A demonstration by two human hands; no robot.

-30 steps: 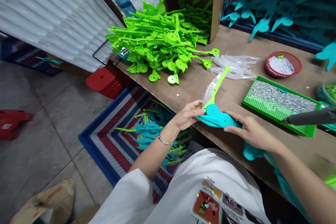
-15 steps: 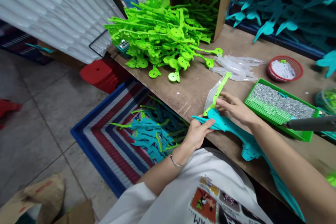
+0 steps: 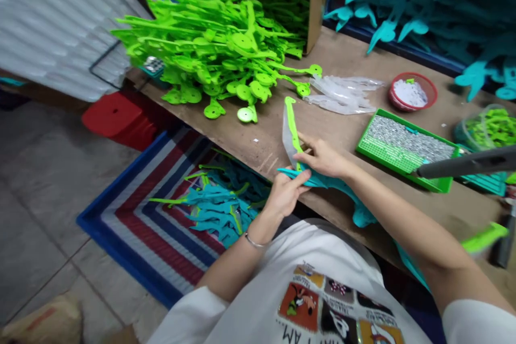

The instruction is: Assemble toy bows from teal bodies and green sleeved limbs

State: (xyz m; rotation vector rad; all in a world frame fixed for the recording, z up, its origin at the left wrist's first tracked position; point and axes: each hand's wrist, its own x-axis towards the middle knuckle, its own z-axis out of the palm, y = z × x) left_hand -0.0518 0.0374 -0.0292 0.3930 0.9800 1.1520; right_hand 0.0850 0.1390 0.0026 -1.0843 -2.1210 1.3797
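Observation:
At the table edge my left hand [image 3: 285, 192] is closed round the near end of a long turquoise plastic part [image 3: 342, 188], thumb on top. From that end a lime-green plastic strip [image 3: 293, 121] stands up, with a translucent blade-shaped piece [image 3: 288, 142] along its left side. My right hand [image 3: 324, 158] has its fingers closed on the strip's lower portion, just above the left hand. Both hands hide the joint between strip and turquoise part. The far end of the turquoise part runs under my right forearm, off the table edge.
A heap of lime-green parts [image 3: 209, 48] lies at the back left. Loose translucent pieces [image 3: 342, 94], a red basket [image 3: 413, 91] and a green tray of small metal pieces [image 3: 403, 145] are to the right. A grey rod-like tool [image 3: 463, 164] juts over the tray. A striped bin [image 3: 133, 215] stands below.
My right hand has left the turquoise part and moved onto the green strip, which now stands more upright. My left hand has shifted its hold on the turquoise end. The camera view has turned.

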